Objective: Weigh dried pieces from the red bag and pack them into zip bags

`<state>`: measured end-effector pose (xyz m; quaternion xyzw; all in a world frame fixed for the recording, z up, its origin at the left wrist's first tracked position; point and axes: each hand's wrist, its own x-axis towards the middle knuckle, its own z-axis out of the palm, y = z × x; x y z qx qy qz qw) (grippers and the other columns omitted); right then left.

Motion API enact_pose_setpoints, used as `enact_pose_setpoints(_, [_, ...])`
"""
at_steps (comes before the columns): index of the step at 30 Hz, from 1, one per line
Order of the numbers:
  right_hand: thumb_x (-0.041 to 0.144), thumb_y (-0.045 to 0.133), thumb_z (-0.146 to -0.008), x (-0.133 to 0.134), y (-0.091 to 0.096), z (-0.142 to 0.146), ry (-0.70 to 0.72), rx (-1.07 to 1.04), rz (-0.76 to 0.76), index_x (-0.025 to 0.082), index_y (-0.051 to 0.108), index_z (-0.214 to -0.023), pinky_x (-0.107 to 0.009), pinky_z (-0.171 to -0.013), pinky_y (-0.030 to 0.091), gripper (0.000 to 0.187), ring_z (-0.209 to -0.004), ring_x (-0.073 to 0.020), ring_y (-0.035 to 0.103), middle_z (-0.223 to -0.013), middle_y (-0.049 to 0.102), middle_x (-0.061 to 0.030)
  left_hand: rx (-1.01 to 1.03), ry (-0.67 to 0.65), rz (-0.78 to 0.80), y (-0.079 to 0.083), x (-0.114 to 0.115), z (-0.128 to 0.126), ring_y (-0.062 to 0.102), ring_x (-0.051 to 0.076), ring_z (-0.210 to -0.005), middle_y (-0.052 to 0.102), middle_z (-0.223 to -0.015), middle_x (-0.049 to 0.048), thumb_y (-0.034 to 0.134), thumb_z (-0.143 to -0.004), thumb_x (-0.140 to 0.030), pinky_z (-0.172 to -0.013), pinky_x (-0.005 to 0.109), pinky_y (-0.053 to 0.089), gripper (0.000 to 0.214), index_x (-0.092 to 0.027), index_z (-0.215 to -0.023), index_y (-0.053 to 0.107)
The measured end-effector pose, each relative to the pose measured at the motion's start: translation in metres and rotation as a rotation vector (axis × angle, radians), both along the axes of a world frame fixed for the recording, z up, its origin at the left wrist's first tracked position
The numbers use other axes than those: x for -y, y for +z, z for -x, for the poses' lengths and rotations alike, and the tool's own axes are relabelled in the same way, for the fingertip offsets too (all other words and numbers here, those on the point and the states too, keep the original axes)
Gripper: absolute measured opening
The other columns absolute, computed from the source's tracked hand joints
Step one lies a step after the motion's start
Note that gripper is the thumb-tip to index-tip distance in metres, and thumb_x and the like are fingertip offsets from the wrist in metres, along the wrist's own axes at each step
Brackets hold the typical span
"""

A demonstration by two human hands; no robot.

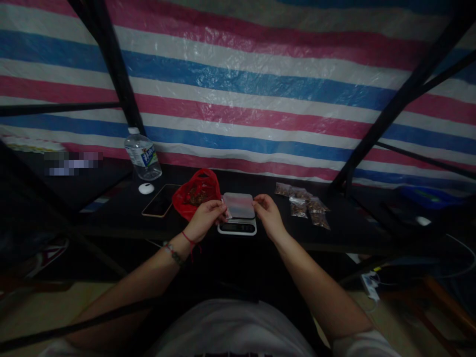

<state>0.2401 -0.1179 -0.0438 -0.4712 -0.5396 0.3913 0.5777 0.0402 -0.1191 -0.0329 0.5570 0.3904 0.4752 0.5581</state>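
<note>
A white kitchen scale (237,228) with a pale square weighing plate (238,206) sits on the dark table in front of me. At the plate's left edge my left hand (207,216) pinches what looks like a small clear plastic bag (228,213). My right hand (268,214) is closed at the plate's right edge, thumb and fingertips together; whatever it grips is too small to make out. Just beyond my left hand is an open red plastic bag (201,186) with brown pieces inside. Several small clear bags of brown pieces (298,207) lie to the right.
A phone (160,200), a white rounded case (146,188) and a clear plastic bottle (143,154) stand or lie at the left. Dark metal posts (119,74) rise on both sides before a striped plastic sheet (241,84). A blue tray (420,197) is at the far right.
</note>
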Motion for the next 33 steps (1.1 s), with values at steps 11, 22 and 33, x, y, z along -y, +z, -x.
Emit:
enact_pose_setpoints(11, [0.025, 0.067, -0.075, 0.035, 0.013, 0.029, 0.201, 0.566, -0.174, 0.019, 0.073, -0.089, -0.026, -0.068, 0.046, 0.016, -0.074, -0.0159, 0.062, -0.082, 0.070, -0.0043, -0.170, -0.115, -0.202, -0.006, 0.013, -0.006, 0.060, 0.012, -0.064, 0.065, -0.069, 0.0014, 0.064, -0.077, -0.041, -0.062, 0.022, 0.048, 0.028, -0.013, -0.073, 0.063])
enact_pose_setpoints(22, [0.028, 0.058, -0.081, 0.030, 0.013, 0.021, 0.396, 0.373, -0.057, 0.019, 0.071, -0.095, -0.025, -0.068, 0.050, 0.021, -0.073, -0.0154, 0.066, -0.085, 0.072, -0.0033, -0.239, -0.134, -0.265, -0.002, 0.015, -0.004, 0.062, 0.012, -0.062, 0.066, -0.068, 0.0026, 0.059, -0.082, -0.036, -0.061, 0.021, 0.050, 0.025, -0.013, -0.074, 0.063])
enact_pose_setpoints(33, [0.030, 0.053, -0.084, 0.028, 0.013, 0.017, 0.483, 0.332, -0.005, 0.017, 0.072, -0.085, -0.024, -0.068, 0.050, 0.023, -0.071, -0.0137, 0.064, -0.081, 0.071, -0.0021, -0.205, -0.206, -0.203, -0.008, 0.011, -0.002, 0.065, 0.011, -0.063, 0.069, -0.075, 0.0052, 0.059, -0.083, -0.037, -0.061, 0.022, 0.053, 0.026, -0.012, -0.081, 0.064])
